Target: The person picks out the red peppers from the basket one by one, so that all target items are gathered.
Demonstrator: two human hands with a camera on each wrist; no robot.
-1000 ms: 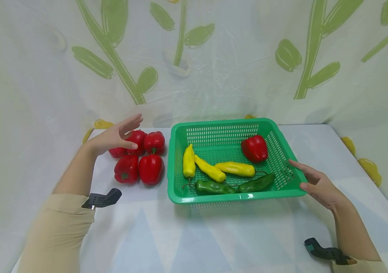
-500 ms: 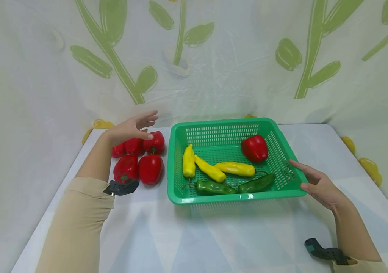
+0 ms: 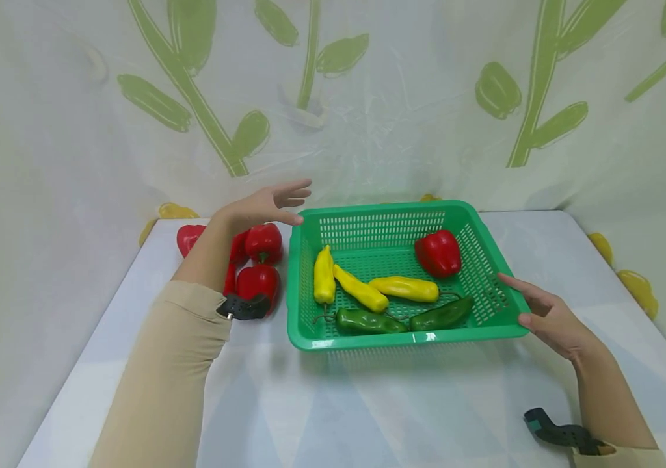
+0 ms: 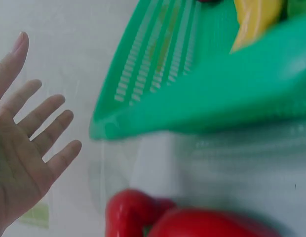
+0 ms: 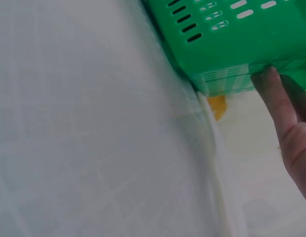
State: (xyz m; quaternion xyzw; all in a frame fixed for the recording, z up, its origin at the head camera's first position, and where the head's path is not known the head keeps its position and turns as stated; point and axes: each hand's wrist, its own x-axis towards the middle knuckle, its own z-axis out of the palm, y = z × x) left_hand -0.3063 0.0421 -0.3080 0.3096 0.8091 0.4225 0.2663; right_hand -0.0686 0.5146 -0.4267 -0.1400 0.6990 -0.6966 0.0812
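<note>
A green plastic basket point(image 3: 368, 342) stands mid-table. Inside lie a red bell pepper point(image 3: 438, 253), yellow peppers point(image 3: 404, 288) and green peppers point(image 3: 371, 321). My left hand point(image 3: 265, 207) hovers by the basket's back left corner, fingers spread and holding nothing; the left wrist view shows its palm beside the basket wall point(image 4: 158, 54). My right hand point(image 3: 555, 325) touches the basket's right side, thumb near the front corner and fingers extended along the outside. Left of the basket sit several red bell peppers point(image 3: 258, 286), partly hidden by my left forearm.
The white table point(image 3: 333, 403) has a pale blue triangle pattern. Behind it hangs a whitish sheet point(image 3: 403, 117) printed with green leaves, close to the basket's back rim. Black bands point(image 3: 245, 306) sit on both wrists.
My left hand has moved right, from over the red bell peppers to the basket's back left corner, its forearm now crossing in front of them. The right hand and basket stay put.
</note>
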